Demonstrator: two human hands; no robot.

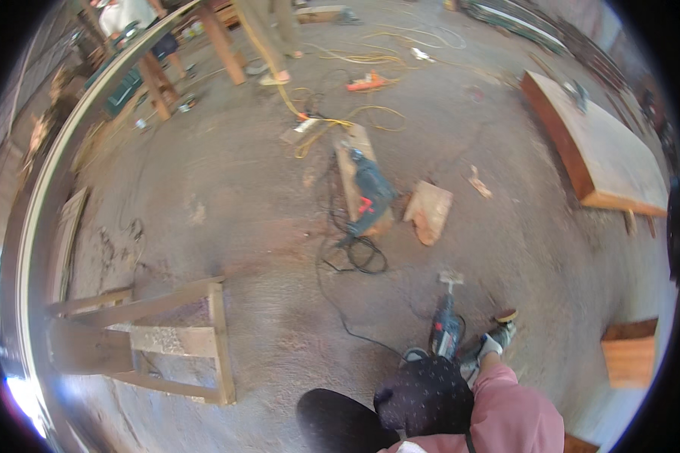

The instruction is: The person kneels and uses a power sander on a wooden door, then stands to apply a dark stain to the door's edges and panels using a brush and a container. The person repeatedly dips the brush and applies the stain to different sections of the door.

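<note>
My right hand point(491, 346), in a white glove below a pink sleeve, is closed round the body of an angle grinder point(500, 332) close to the floor. A round tan disc point(506, 315) sits at the tool's head. Just left of it a blue and black power tool point(445, 331) lies on the floor, with a pale flat plate at its far end. My dark-clothed knee point(423, 396) hides part of both tools. My left hand does not show.
Ahead, a large teal power tool point(373, 189) lies on a board point(346, 170), its black cord looping nearby. A wood piece point(429, 211) is beside it. Wooden frame point(223, 340) at left, big slab point(597, 143) at right. Yellow cords point(370, 59) and another person point(125, 16) are farther back.
</note>
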